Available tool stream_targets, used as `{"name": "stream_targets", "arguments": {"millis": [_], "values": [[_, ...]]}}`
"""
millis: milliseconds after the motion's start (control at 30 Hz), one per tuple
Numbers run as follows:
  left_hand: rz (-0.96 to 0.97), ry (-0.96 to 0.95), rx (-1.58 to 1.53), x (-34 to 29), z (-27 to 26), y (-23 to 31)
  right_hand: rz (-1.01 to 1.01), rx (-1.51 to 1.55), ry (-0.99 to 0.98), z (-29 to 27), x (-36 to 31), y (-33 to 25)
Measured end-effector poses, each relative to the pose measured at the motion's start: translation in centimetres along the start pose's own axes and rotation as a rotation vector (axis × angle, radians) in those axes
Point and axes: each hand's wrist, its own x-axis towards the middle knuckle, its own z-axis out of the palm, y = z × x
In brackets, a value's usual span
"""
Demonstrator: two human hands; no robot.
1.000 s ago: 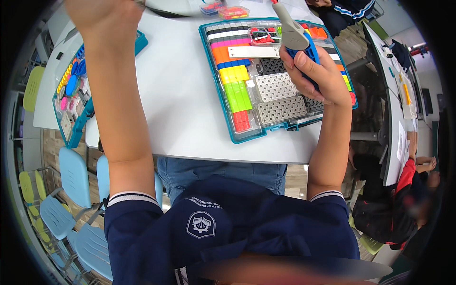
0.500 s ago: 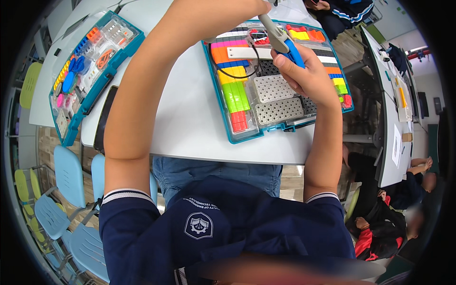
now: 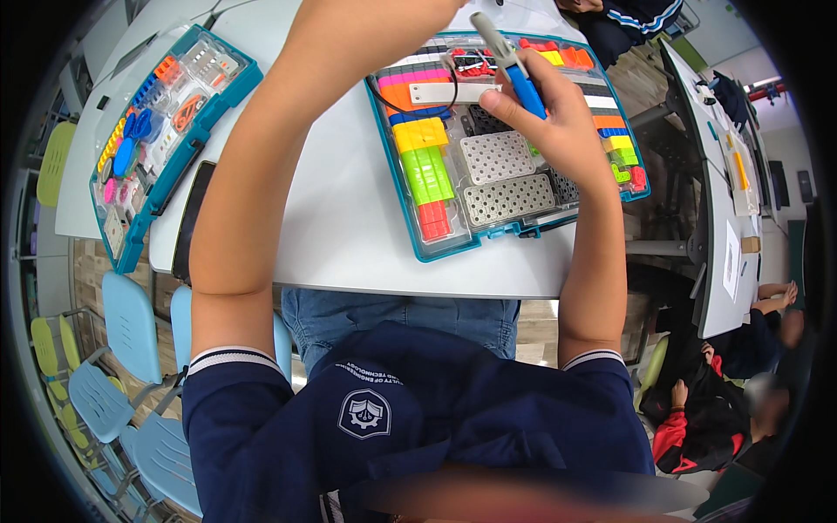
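My right hand [image 3: 549, 109] is closed around a blue and grey tool [image 3: 525, 91]; its grey end points up and away. Below it lies a teal-rimmed case [image 3: 421, 234] of colourful building pieces. Its near part holds grey perforated blocks [image 3: 510, 200]. A white strip [image 3: 436, 93] with holes reaches to my right thumb; whether I hold it is unclear. Near the top edge is my left hand [image 3: 427, 10], its fingers cut off by the picture's border, so what they hold is hidden. Under that wrist curves a black cable loop [image 3: 417, 113].
Left on the white table [image 3: 349, 218] stands a second teal case [image 3: 199, 122] of small parts, with a dark phone [image 3: 193, 222] beside it. Blue chairs [image 3: 129, 327] are at the lower left. People sit at another table [image 3: 728, 261] to the right.
My left hand has moved up and left, its fingers leaving the picture. The blue and grey tool has turned slightly in my right hand, and the cable loop has shifted left.
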Motion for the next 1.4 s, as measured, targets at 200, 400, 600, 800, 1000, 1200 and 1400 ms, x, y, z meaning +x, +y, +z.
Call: {"name": "stream_targets", "arguments": {"millis": [200,400,600,800,1000,1200,1400], "values": [[-0.237,-0.160,-0.225,-0.4,0.2,1.0,-0.345,0.327,0.427,0.9,0.5,0.0],[-0.299,-0.359,-0.312,-1.6,1.1,2.0,-0.517,0.351,0.442,1.2,0.1,-0.8],[-0.259,-0.267,-0.404,-1.4,2.8,0.8,-0.386,0.298,0.437,0.5,-0.2,-0.3],[-0.311,-0.205,-0.445,-0.3,1.3,-1.1,-0.092,-0.070,0.310,-0.3,0.9,1.9],[-0.277,-0.160,-0.433,0.5,0.3,-1.4,-0.154,-0.339,0.283,1.5,3.0,2.6],[-0.266,-0.091,-0.559,0.7,0.5,-2.0,-0.016,-0.281,0.353,1.0,2.0,2.2],[-0.283,0.128,-0.843,1.6,-0.8,-3.6,0.009,0.017,0.455,-0.2,0.8,1.4]]}}
